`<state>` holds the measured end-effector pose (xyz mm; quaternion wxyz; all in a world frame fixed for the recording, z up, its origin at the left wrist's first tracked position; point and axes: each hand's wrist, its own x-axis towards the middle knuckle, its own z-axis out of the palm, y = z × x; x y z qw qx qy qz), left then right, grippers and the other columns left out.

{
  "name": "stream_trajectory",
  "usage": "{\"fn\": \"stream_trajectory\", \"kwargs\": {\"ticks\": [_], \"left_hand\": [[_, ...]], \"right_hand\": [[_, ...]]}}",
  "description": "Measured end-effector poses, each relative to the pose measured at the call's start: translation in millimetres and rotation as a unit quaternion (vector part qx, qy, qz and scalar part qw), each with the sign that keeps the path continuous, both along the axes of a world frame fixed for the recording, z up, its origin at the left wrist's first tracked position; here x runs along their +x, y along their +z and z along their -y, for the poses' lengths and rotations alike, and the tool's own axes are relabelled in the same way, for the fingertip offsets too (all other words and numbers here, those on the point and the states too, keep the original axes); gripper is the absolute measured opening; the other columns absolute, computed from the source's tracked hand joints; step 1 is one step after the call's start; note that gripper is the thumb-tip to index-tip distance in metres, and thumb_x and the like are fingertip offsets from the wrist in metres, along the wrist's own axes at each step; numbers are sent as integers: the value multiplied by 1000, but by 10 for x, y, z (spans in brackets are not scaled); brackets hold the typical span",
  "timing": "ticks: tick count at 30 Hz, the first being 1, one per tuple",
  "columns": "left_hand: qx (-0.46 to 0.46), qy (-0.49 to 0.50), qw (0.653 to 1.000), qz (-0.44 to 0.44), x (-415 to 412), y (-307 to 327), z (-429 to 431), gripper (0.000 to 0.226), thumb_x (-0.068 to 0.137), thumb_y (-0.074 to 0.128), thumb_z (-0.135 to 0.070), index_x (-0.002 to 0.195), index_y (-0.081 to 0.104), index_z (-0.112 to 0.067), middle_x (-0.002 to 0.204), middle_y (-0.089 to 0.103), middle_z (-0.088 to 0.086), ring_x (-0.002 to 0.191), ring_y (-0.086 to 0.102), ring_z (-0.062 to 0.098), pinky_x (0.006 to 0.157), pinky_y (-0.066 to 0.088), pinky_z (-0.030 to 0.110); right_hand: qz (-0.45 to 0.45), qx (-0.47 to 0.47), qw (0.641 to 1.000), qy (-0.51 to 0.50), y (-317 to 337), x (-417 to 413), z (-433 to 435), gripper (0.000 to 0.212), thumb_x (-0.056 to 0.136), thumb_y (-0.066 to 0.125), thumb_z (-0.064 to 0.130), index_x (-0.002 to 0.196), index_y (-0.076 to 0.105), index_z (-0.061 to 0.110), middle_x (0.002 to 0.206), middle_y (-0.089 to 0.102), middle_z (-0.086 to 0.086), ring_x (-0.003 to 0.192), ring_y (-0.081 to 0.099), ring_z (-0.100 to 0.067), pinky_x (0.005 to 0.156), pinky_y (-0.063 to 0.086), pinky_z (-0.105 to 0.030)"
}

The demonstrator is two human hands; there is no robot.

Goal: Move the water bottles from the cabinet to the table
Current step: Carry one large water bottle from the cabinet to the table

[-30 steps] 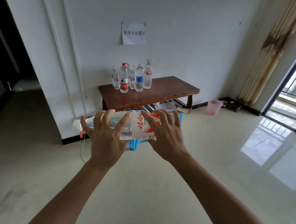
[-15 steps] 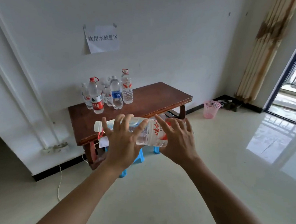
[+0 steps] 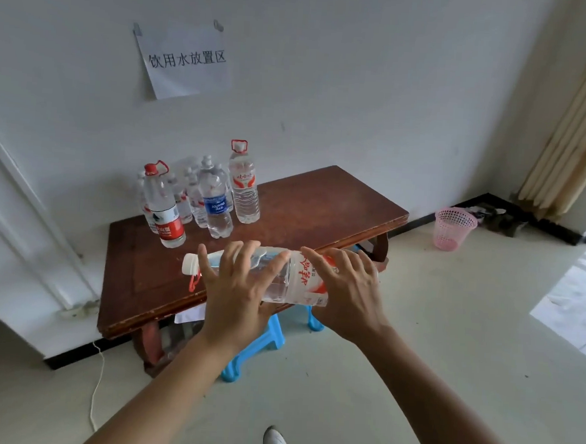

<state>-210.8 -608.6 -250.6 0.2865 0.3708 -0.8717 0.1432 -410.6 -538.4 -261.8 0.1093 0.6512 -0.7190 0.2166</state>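
Note:
I hold a large clear water bottle [image 3: 295,277] on its side, its white cap to the left and its red-and-white label to the right. My left hand [image 3: 239,294] wraps over the neck end with fingers spread, while my right hand [image 3: 345,293] grips the labelled end. The bottle hangs just above the front edge of the brown wooden table [image 3: 320,203]. Several upright water bottles [image 3: 214,200] stand in a group at the table's back left by the wall. No cabinet is in view.
A blue plastic stool [image 3: 267,337] stands under the table's front edge. A pink mesh basket [image 3: 454,228] sits on the floor to the right, near a curtain [image 3: 578,129]. A paper sign [image 3: 185,60] hangs on the wall. A white cable [image 3: 96,381] trails on the floor.
I have walked closer to the table, which now fills the middle of the view. The bottle stays sideways in both hands and now hangs over the table's front edge.

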Motion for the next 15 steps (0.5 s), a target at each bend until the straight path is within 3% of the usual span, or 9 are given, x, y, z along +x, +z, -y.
{"fn": "stream_trajectory", "kwargs": {"ticks": [3,7,10,15], "left_hand": [[19,13,1000,7,-208,-209,517,93,62,92,-36,144,49,-40,139,49,8,133,45,33,112,10,73],[68,18,997,7,-696,-509,1400,82,71,80,-56,144,46,-42,139,49,8,133,45,33,107,18,78],[101,16,995,-1,-1094,-669,1912,77,73,72,-65,142,47,-40,134,51,6,128,48,32,104,24,79],[167,21,986,17,-1739,-900,2674,87,65,79,-68,141,46,-40,130,50,2,124,49,28,103,27,76]], "right_hand": [[-8,12,1000,9,-156,-224,494,91,68,79,55,148,40,36,129,61,-7,118,57,-30,106,44,-59],[-36,55,998,9,-296,-701,1348,99,58,90,51,145,45,37,122,64,-5,112,62,-28,98,49,-54],[-35,106,994,10,-370,-1087,1851,97,65,87,52,148,39,39,129,61,-4,119,59,-27,103,45,-52],[-32,181,983,24,-500,-1733,2612,91,81,70,62,156,22,41,147,45,-2,136,43,-26,116,31,-50]]}}
